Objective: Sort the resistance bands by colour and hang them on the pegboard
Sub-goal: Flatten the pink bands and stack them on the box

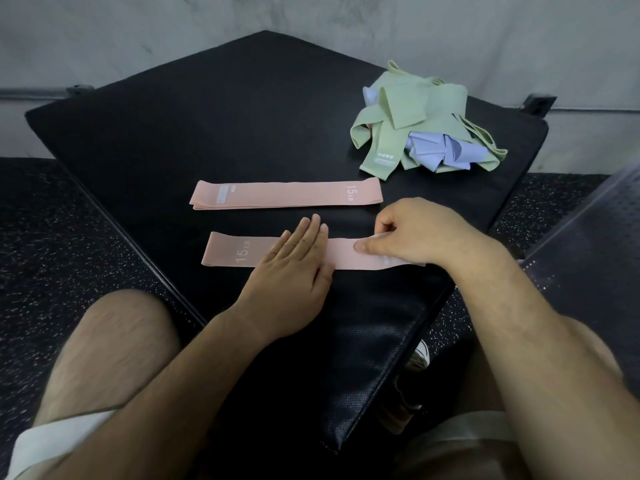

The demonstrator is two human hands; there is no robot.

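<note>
Two pink resistance bands marked 15 LB lie flat on a black padded mat. The far pink band lies alone, untouched. On the near pink band my left hand presses flat with straight fingers at its middle. My right hand pinches the same band's right end between thumb and curled fingers. A tangled heap of green bands mixed with lilac bands sits at the mat's far right. No pegboard shows in view.
The mat lies diagonally on dark speckled rubber flooring. A grey wall runs behind it. My bare knees frame the bottom of the view. A dark perforated panel leans in at the right edge.
</note>
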